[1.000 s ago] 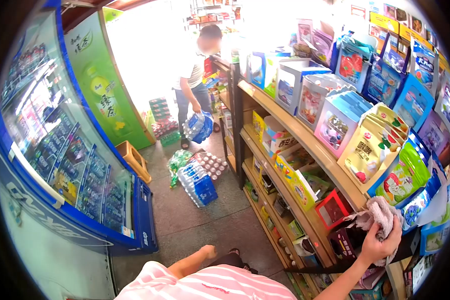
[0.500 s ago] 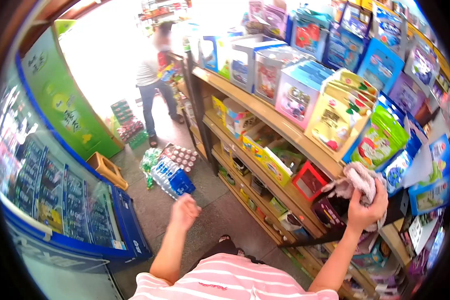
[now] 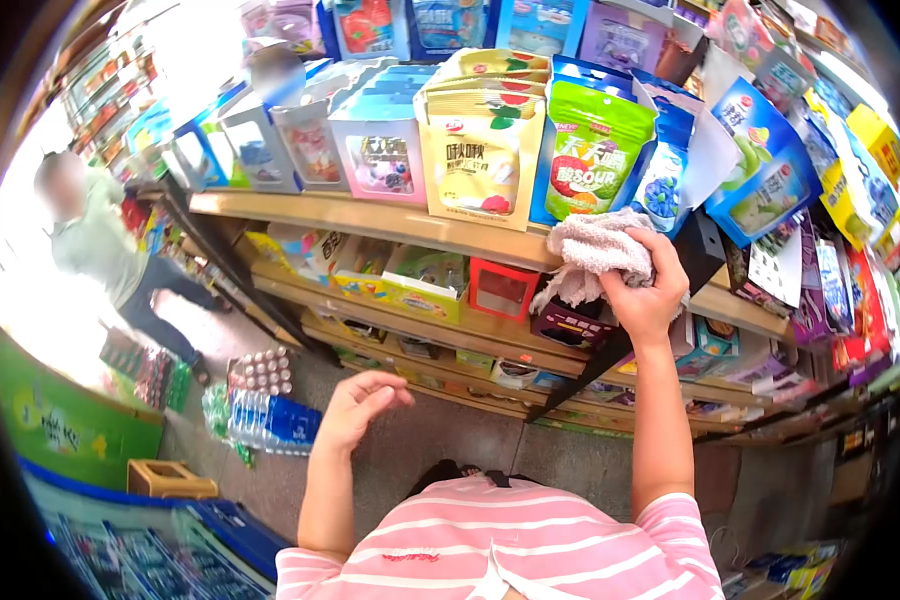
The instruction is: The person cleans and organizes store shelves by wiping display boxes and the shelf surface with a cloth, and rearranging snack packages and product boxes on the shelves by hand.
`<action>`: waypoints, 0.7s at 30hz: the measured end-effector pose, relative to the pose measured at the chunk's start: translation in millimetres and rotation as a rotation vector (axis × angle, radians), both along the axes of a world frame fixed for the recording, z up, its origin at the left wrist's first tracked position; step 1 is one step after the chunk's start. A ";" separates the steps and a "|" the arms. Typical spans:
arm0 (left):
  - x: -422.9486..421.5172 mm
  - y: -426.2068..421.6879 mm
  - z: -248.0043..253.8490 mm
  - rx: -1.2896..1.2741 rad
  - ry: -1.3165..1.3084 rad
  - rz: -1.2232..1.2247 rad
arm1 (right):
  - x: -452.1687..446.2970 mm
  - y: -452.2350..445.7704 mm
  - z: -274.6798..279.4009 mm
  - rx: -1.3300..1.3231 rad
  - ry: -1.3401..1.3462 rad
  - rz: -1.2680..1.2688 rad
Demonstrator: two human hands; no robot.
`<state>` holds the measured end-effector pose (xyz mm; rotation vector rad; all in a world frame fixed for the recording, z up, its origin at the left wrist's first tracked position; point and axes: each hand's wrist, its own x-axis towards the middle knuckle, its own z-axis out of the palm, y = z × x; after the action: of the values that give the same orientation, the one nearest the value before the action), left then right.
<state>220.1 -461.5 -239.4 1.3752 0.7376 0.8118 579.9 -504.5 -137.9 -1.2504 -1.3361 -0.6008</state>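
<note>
My right hand grips a crumpled pinkish-grey cloth at the front edge of the upper wooden shelf. Just above the cloth stands a green snack pouch, with a yellow pouch to its left. Under the shelf edge, left of the cloth, sits a red-framed box. My left hand hangs over the floor in front of the lower shelves, fingers partly curled but apart, holding nothing.
Bottle packs, one with blue wrap, lie on the floor at left. A person stands beyond them. A wooden stool and a blue-framed fridge are at lower left. More hanging pouches crowd the right.
The view has turned right toward the shelves. My left hand has risen and its fingers have opened. The person beyond no longer holds the blue-wrapped pack. The cloth stays in my right hand.
</note>
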 end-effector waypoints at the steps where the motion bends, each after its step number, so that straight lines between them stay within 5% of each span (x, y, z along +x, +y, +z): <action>1: -2.1 3.7 0.4 -0.359 -0.223 -0.091 | -3.4 -0.4 -0.6 -0.018 0.105 0.045; 3: -10.6 12.2 2.4 0.004 -0.033 0.065 | -6.8 -4.5 5.6 -0.068 0.221 0.074; 6: -50.5 48.6 35.4 0.112 -0.091 0.249 | -31.9 2.2 12.6 0.040 0.210 0.058; 9: -110.9 78.4 83.6 0.193 0.093 0.376 | -93.9 8.0 40.3 0.070 -0.323 0.251; 13: -172.0 97.6 108.8 1.185 0.688 0.976 | -162.1 67.6 29.5 -0.198 -0.330 0.620; 14: -207.6 86.4 107.4 1.185 0.783 1.122 | -176.6 85.7 25.0 -0.221 -0.176 0.713; 15: -216.2 67.0 109.2 0.793 0.320 1.217 | -187.1 96.1 24.1 -0.280 0.047 0.763; 17: -267.3 56.4 96.0 0.761 -0.005 1.485 | -216.3 123.9 57.7 -0.300 0.321 0.843; 19: -321.6 21.9 34.8 0.314 -1.028 1.476 | -257.2 124.6 84.6 -0.234 0.141 0.892; 20: -280.8 31.3 38.1 0.132 -1.274 1.522 | -272.0 132.4 82.1 -0.094 -0.060 0.832; 21: -275.1 34.5 -2.4 0.055 -1.154 1.413 | -313.1 127.4 89.8 0.066 -0.266 0.998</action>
<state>-54.9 -427.0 -241.8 0.0208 0.6283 2.4102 266.9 -377.1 -48.2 -0.3319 -1.9162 -0.0844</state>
